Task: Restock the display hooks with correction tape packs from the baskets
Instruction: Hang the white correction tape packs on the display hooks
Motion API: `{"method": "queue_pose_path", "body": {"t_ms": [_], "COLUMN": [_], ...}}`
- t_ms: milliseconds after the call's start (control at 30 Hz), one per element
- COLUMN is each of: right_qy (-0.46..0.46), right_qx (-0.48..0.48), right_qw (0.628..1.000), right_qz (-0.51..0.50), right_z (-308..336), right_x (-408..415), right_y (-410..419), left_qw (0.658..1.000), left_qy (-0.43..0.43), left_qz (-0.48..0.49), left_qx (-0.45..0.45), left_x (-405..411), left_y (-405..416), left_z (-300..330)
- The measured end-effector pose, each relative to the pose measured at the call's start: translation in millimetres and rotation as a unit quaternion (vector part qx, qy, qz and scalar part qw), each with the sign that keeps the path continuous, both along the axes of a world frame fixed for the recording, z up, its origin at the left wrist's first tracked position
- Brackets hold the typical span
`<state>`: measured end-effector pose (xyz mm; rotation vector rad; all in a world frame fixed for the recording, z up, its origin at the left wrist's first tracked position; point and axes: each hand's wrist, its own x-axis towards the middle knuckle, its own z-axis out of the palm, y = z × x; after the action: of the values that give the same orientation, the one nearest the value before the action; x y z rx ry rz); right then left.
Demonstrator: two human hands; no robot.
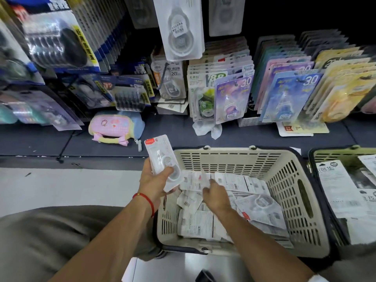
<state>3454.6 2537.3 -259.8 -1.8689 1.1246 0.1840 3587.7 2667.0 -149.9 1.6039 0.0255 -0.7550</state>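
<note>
Cream basket (293,192): slotted hard plastic, matt, with dark rim. Correction tape packs (205,218) inside it: white printed paper card backs with clear glossy plastic blisters. Held pack (160,157): white card under shiny clear plastic film. Hanging pack (180,27): glossy transparent blister on pale card. Pink pouch (114,127): soft plush cloth, matt. Shelf (254,139): dark, smooth, matt surface. Wrist cord (145,198): red woven thread.

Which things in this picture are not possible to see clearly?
Head view only:
- Right hand fingertips: buried among packs in the cream basket; grip unclear.
- Green basket: cut by the right edge.
- Hooks: hidden behind the hanging packs.
- Print on the pack in the left hand: too small.
</note>
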Motion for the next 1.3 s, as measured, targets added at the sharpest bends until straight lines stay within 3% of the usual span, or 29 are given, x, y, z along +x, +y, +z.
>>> {"method": "queue_pose_path", "body": {"t_ms": [167,267,400,667,867,1000,1100,1300], "right_qy": [-0.114,-0.217,-0.324,-0.422,-0.462,-0.455,-0.465,-0.470], "right_qx": [0.177,0.192,0.124,0.039,-0.035,-0.178,-0.198,-0.171], "right_qw": [0.956,0.923,0.915,0.906,0.886,0.872,0.863,0.865], "right_qz": [-0.202,-0.253,-0.208,0.010,-0.004,-0.019,-0.020,-0.033], "right_z": [44,91,175,297,339,342,346,345], "right_x": [-39,-37,-17,5,6,9,13,16], "right_y": [-41,-63,-86,-115,-131,-143,-154,-162], "left_qw": [0.999,0.997,0.971,0.949,0.917,0.922,0.924,0.915], "left_qy": [0.001,0.024,0.088,-0.063,-0.173,-0.246,-0.250,-0.274], "left_qz": [-0.023,-0.055,-0.138,-0.183,-0.233,-0.140,-0.100,-0.128], "left_qx": [-0.022,-0.055,-0.173,-0.250,-0.274,-0.263,-0.272,-0.267], "left_x": [-9,-17,-30,-14,19,34,45,53], "left_y": [-10,-19,-40,-86,-109,-112,-104,-97], "left_z": [11,27,64,168,229,225,214,209]}}
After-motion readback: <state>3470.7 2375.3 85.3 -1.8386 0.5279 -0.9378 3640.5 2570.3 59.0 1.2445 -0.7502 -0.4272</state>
